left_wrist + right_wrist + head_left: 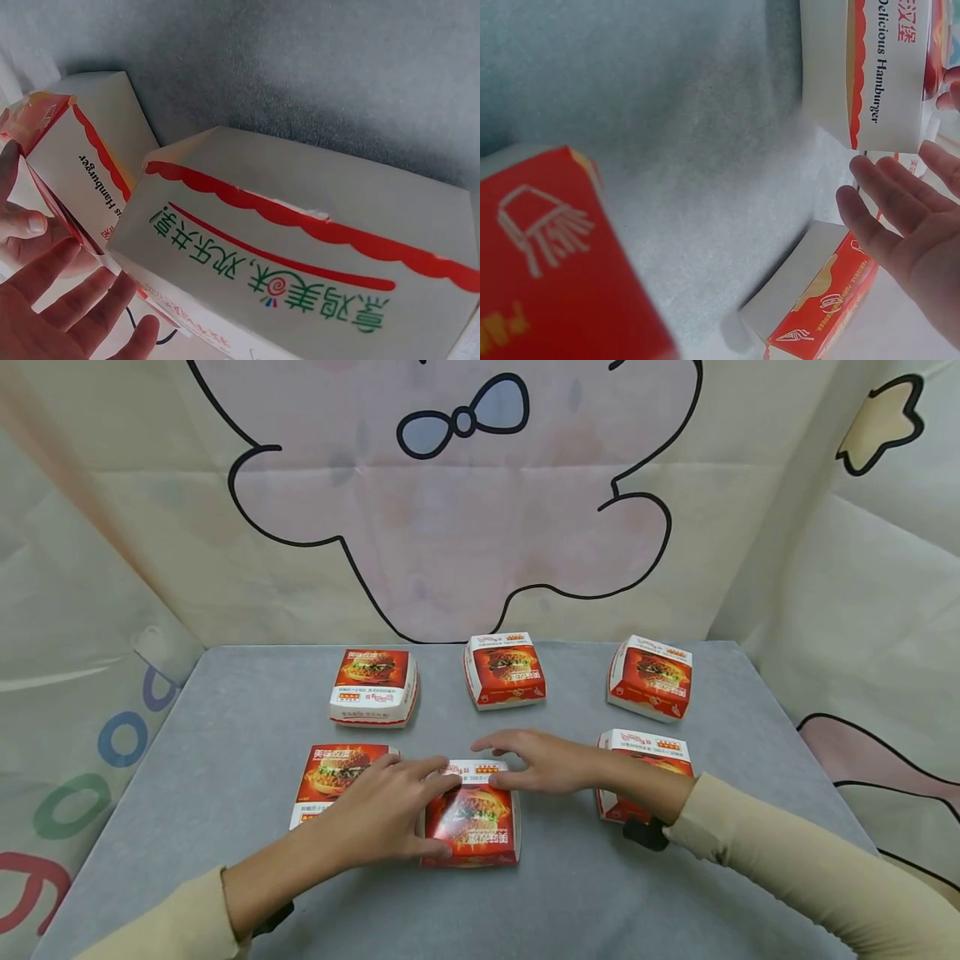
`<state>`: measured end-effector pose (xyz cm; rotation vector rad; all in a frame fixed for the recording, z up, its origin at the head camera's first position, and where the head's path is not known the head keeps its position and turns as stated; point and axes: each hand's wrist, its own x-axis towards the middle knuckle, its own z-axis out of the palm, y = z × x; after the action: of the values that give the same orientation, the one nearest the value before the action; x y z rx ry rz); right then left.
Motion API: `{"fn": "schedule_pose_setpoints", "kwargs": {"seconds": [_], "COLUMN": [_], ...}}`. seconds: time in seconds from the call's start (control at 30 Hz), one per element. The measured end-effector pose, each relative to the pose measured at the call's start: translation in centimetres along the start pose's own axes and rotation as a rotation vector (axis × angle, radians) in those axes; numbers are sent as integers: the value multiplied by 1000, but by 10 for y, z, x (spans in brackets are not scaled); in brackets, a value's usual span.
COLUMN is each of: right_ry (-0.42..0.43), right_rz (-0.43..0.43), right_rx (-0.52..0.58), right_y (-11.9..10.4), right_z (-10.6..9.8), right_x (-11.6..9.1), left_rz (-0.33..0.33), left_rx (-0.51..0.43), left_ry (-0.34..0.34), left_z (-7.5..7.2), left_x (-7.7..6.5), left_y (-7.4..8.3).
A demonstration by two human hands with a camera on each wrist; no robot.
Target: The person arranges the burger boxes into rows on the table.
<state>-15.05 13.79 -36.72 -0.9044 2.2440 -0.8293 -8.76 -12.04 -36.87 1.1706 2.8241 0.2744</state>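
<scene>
A red and white hamburger box [474, 827] lies at the front middle of the table. My left hand [390, 814] rests along its left side, fingers on the lid's upper left and thumb near the front left; in the left wrist view the hand [75, 315] has loosely bent fingers beside the box [97, 169]. Over the upper right corner is my right hand [543, 762], fingers extended; the right wrist view shows this hand [922, 232] close to the box's printed side [889, 75]. Contact there is unclear. Behind my left forearm, another hamburger box [318, 781] is partly hidden.
Three similar boxes form a back row: left [373, 685], middle [510, 670] and right [651, 678]. One more box [641, 745] sits at front right, partly under my right forearm. A grey cloth [232, 777] covers the table, and a printed curtain [450, 527] stands behind.
</scene>
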Motion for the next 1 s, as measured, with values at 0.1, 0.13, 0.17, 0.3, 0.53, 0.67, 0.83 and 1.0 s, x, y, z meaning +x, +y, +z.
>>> {"fn": "schedule_pose_setpoints", "kwargs": {"seconds": [0.1,0.13,0.17,0.3,0.53,0.67,0.83,1.0], "right_ry": [-7,-11,-13,-22,-17,-12,-16,-34], "right_rz": [-6,-6,-8,-17,-19,-1,30,38], "right_rx": [1,3,4,1,-7,-5,-39,-67], "right_y": [-1,-1,-1,0,2,3,3,2], "right_z": [-2,-2,-2,-3,-4,-5,-7,-9], "right_x": [1,2,2,4,2,1,-1,-1], "left_rz": [-7,-9,-12,-26,-44,-64,-36,14], "left_rx": [-15,-19,-21,-35,-26,-24,-29,-37], "left_ry": [-16,-21,-25,-41,-45,-42,-46,-74], "left_z": [-1,-1,-1,-2,-4,-6,-8,-9], "left_x": [2,2,3,4,6,7,9,10], "left_y": [-1,-1,-1,-2,-3,-5,-7,-10]}}
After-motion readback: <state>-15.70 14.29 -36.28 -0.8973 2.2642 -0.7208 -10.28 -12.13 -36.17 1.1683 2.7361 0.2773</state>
